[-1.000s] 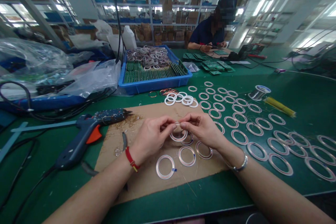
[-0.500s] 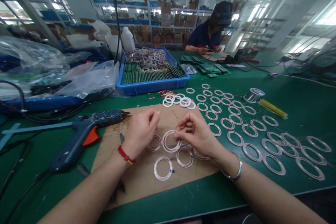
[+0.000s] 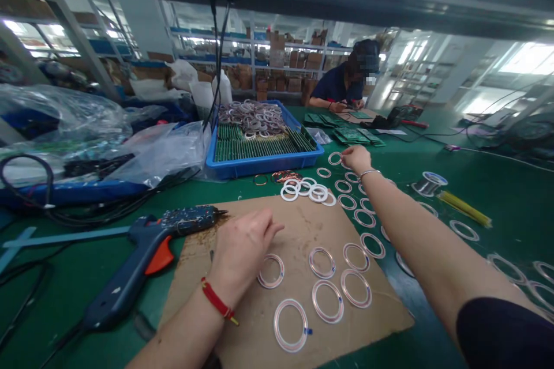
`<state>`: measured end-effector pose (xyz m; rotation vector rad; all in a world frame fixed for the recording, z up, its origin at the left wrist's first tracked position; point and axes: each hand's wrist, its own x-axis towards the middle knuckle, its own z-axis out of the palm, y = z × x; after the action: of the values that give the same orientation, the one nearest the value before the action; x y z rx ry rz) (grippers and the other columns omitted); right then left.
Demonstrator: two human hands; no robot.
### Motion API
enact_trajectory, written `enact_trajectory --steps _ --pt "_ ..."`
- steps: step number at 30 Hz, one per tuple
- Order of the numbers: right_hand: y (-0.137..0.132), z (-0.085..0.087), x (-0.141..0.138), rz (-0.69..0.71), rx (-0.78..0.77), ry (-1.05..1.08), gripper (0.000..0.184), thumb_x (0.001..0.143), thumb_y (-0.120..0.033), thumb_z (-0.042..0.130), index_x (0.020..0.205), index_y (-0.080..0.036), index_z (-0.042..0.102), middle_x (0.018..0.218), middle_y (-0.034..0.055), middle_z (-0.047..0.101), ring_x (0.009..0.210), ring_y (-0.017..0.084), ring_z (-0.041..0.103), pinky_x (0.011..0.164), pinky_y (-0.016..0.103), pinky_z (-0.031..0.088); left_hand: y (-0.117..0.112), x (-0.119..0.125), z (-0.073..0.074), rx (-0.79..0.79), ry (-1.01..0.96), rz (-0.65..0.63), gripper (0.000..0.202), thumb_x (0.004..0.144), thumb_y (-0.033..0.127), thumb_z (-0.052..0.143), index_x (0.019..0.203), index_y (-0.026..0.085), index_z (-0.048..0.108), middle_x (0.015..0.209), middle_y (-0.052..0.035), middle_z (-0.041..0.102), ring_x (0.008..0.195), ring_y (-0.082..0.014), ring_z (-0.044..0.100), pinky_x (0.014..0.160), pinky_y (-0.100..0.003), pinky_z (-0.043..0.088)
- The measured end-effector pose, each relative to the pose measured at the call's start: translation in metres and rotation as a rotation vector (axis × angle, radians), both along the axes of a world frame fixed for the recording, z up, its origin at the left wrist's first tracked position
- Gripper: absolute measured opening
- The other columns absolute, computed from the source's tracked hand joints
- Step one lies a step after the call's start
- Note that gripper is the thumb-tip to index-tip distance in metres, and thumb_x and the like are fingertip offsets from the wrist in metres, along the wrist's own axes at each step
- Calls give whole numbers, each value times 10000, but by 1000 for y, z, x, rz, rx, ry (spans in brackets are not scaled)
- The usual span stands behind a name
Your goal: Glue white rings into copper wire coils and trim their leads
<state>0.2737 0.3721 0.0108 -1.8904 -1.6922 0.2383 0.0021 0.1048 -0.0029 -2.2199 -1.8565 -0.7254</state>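
My right hand [image 3: 355, 157] reaches far across the green table [image 3: 497, 179], its fingertips pinched on a clear coil ring [image 3: 334, 158] at the far end of rows of similar rings [image 3: 362, 218]. My left hand [image 3: 243, 249] lies on the brown cardboard sheet [image 3: 298, 216] with its fingers stretched out and holding nothing. Just right of it lies a coil ring [image 3: 271, 271]. Several more rings [image 3: 328, 300] lie on the cardboard nearer me.
A blue glue gun [image 3: 147, 253] lies left of the cardboard. Behind are a blue tray [image 3: 264, 166] of rings and strips, a cluster of white rings [image 3: 305, 190], plastic bags [image 3: 160, 147], a solder spool [image 3: 426, 183] and a yellow bundle [image 3: 465, 209]. A co-worker [image 3: 344, 83] sits at the far end by circuit boards [image 3: 348, 134].
My hands have parted. The right hand carried a ring from the cardboard out to the far end of the rows. The left hand let go and settled on the cardboard. The view has tilted up.
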Motion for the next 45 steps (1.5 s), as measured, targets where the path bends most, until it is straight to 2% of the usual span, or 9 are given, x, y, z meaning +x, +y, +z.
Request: enact_trajectory --steps 4,8,13,17,20,24,30,36,45 --pt "11 -10 -10 -28 -127 -148 148 798 -194 619 864 -73 673 844 104 641 828 156 610 807 344 482 1 -4 3 -158 75 -15 169 927 227 450 814 172 563 785 -25 630 707 -195 605 575 -284 350" --pt "-6 10 -13 12 28 -243 311 819 -193 577 1096 -84 669 1087 186 618 1084 278 555 942 416 398 2 -2 5 -307 101 10 237 889 66 385 998 169 567 937 -53 643 823 -220 635 648 -303 417" --pt "-103 33 -33 280 344 -87 256 826 -262 575 1044 -196 691 1010 54 658 905 190 604 848 327 457 1 0 7 -296 119 80 197 922 333 460 842 190 569 807 -30 654 762 -240 634 592 -307 397" --pt "-201 21 -64 628 296 214 194 848 -254 557 969 -185 691 953 18 674 885 128 616 823 268 472 1 -5 15 -247 179 126 314 924 440 434 791 195 578 806 -33 659 789 -245 631 610 -310 398" --pt "-238 5 -80 719 270 255 168 859 -233 542 939 -189 683 945 -5 675 904 111 613 855 265 458 0 -10 24 -273 218 120 284 951 333 383 856 179 602 891 -53 671 862 -235 633 697 -319 424" --pt "-240 -14 -82 699 243 217 140 853 -209 547 899 -182 676 914 -11 676 863 120 617 799 274 462 -3 -12 32 -326 259 89 235 936 231 393 944 192 624 942 -38 679 886 -205 636 740 -301 438" --pt "-234 -30 -76 727 258 57 155 874 -215 522 934 -192 663 938 -18 673 872 151 618 788 313 460 -15 -7 18 -433 350 118 427 938 460 364 784 166 632 795 -104 659 774 -295 637 618 -359 447" --pt "-239 -22 -70 728 387 -21 149 877 -206 519 931 -170 653 929 -4 669 884 161 611 805 319 441 -26 -28 4 -355 226 -118 369 829 86 434 1127 221 604 1208 -57 560 1088 -208 527 928 -353 422" --pt "-241 -15 -69 663 464 -57 126 897 -252 521 927 -205 634 916 -16 667 880 159 588 875 371 325 -26 -16 -5 -469 32 -349 493 755 228 627 1235 190 518 1191 -36 581 1103 -199 508 1005 -374 370"
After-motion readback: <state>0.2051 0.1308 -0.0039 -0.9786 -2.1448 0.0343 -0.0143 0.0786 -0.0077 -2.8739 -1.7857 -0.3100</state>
